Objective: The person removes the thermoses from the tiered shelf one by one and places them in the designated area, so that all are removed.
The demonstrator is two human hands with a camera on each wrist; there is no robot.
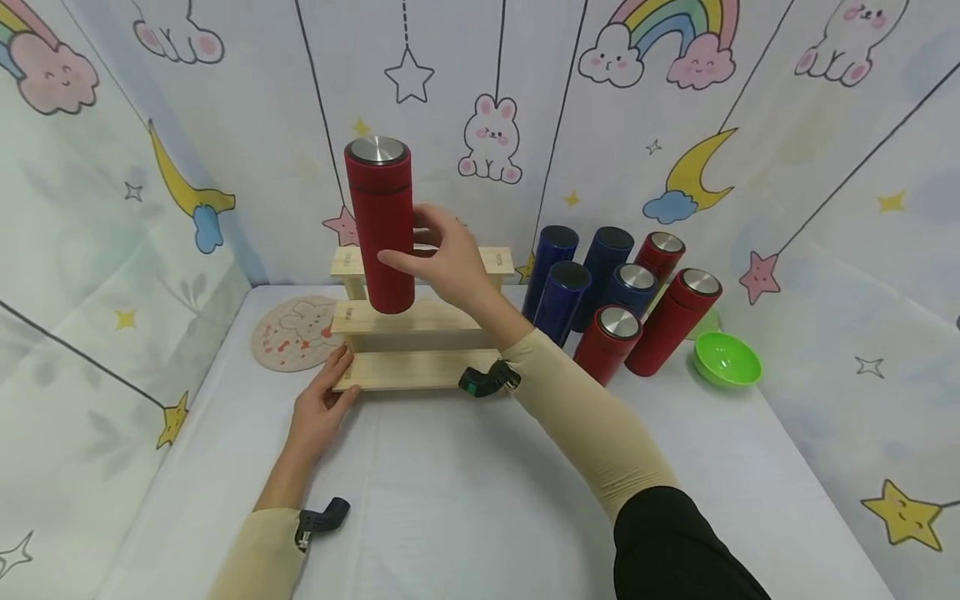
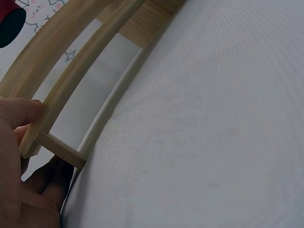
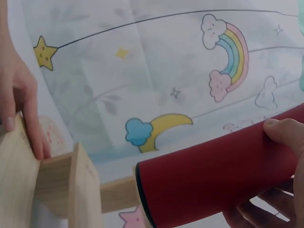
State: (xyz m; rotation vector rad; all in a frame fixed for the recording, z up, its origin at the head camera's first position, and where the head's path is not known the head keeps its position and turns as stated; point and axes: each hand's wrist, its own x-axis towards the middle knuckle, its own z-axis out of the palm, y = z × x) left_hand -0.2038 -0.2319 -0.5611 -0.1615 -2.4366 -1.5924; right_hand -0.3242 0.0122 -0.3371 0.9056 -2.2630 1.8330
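My right hand (image 1: 450, 258) holds a red thermos flask (image 1: 381, 233) upright in the air, thumb on the near side, above a wooden stepped rack (image 1: 420, 369). The flask has a shiny steel lid; its dark base edge shows in the right wrist view. At the rack's left end, my left hand (image 1: 318, 412) grips the lowest step between thumb and fingers, as the left wrist view shows with the thumb (image 2: 21, 110) on the wood. The flask hides part of the upper two steps.
Several blue flasks (image 1: 562, 292) and red flasks (image 1: 678, 321) stand close together right of the rack. A green bowl (image 1: 727, 360) lies beside them. Left of the rack is a round mat (image 1: 292, 333) with a rabbit print. Patterned cloth walls (image 1: 420, 150) enclose the white table.
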